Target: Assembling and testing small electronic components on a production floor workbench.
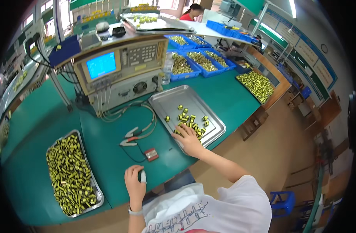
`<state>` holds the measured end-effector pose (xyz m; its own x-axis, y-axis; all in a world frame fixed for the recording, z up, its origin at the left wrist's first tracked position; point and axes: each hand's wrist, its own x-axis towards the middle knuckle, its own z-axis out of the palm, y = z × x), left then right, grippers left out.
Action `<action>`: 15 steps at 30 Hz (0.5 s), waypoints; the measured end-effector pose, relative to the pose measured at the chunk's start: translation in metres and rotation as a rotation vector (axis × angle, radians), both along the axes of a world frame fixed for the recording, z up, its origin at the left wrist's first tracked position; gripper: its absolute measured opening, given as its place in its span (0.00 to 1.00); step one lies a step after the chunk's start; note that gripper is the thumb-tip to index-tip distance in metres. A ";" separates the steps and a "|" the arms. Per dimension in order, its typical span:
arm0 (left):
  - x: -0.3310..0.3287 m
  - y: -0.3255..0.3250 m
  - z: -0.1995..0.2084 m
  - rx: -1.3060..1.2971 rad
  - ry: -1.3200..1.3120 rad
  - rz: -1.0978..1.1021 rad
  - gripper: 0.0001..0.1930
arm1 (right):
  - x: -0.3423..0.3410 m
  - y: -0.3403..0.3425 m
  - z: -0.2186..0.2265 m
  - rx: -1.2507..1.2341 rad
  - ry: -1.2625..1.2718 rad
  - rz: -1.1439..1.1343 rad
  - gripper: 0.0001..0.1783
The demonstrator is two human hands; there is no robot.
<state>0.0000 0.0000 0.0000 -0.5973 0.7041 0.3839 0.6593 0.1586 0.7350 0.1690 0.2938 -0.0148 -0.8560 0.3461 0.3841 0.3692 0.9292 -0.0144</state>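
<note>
My right hand (190,143) reaches over the near edge of a silver metal tray (168,96), its fingers spread on small yellow-and-black block-shaped parts (192,123). What lies under the fingertips is hidden. At the front of the green table, my left hand (134,185) has loosely curled fingers, the thumb apart from them and a white cover on it. No object shows in that hand. Just beyond it lies a small red-and-silver fixture (151,154), joined by a thin wire to clip leads (130,137) with grey and red handles.
A bench instrument (141,54) with a lit blue screen stands at the back, cables trailing forward. A metal tray heaped with the same parts (69,174) is at left, another (257,86) at far right. Blue bins (184,77) hold more parts. A person (192,12) sits beyond.
</note>
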 end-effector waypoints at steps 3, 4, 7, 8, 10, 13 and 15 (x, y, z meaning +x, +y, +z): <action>-0.001 0.000 -0.005 -0.005 0.020 0.010 0.11 | -0.006 0.013 0.000 0.019 -0.021 0.081 0.34; 0.010 -0.005 -0.004 -0.011 0.007 0.026 0.11 | 0.001 0.014 -0.001 0.025 0.007 0.079 0.32; 0.013 -0.008 0.000 -0.013 0.011 0.059 0.11 | -0.002 0.027 0.008 -0.015 -0.004 -0.014 0.27; 0.012 -0.008 -0.001 -0.007 0.010 0.054 0.11 | -0.003 0.038 0.010 0.018 0.002 -0.023 0.26; 0.010 -0.003 -0.001 0.004 0.011 0.026 0.11 | 0.005 0.067 0.007 0.086 -0.009 -0.099 0.25; 0.008 0.001 -0.001 0.010 0.024 -0.004 0.11 | 0.011 0.106 0.001 0.109 0.039 -0.246 0.25; 0.007 -0.002 -0.002 0.008 0.018 0.030 0.12 | -0.004 0.109 0.004 0.069 0.015 -0.255 0.28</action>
